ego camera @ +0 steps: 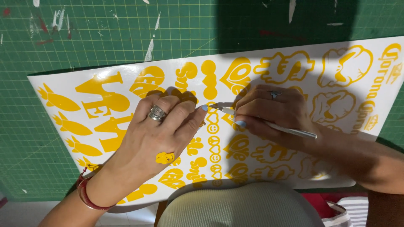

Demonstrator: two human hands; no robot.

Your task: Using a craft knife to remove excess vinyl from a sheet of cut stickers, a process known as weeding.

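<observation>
The right hand has a clenched grip on a thin weeding tool, tip pointing to nine o'clock. The left hand, grip released, presses the white sticker sheet, fingertips just beside the tip.

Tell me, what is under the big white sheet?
A green cutting mat lies under the white sheet and shows around its top and left edges. The mat beneath the sheet is covered. The left hand and right hand rest on top.

One head-worn view — looking steeply down, close over the green cutting mat.
</observation>
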